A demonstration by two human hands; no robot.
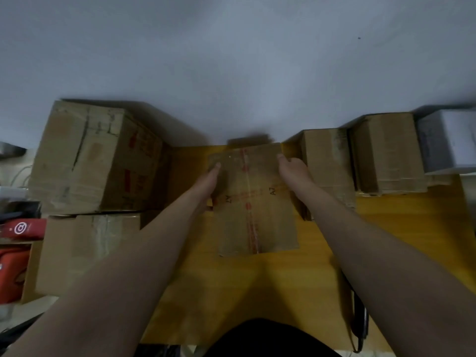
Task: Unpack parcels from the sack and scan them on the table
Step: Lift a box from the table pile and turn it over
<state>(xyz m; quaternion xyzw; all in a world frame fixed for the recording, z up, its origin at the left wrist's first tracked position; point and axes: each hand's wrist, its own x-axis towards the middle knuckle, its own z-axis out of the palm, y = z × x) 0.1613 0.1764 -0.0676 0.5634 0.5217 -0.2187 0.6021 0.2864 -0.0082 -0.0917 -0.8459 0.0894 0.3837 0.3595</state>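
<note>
At the middle of a yellow worktop, we hold a flat brown cardboard parcel between both bare arms, which reach forward from the bottom of the view. Red printed tape runs down its top face, and "A7" is marked on it. Our left grip holds the parcel's left edge, one fingertip lying on the top face. Our right grip holds the far right corner, thumb on top and fingers wrapped over the side. Motion blur hides whether the parcel rests on the worktop or hangs just above it.

To the left stands a large cardboard box with red print, and a second box sits nearer us, just beside it. To the right, two more brown boxes stand side by side against a pale grey wall, with a white box beyond them. Red packages show at the far left edge. A dark, blurred object lies at the worktop's near right corner
</note>
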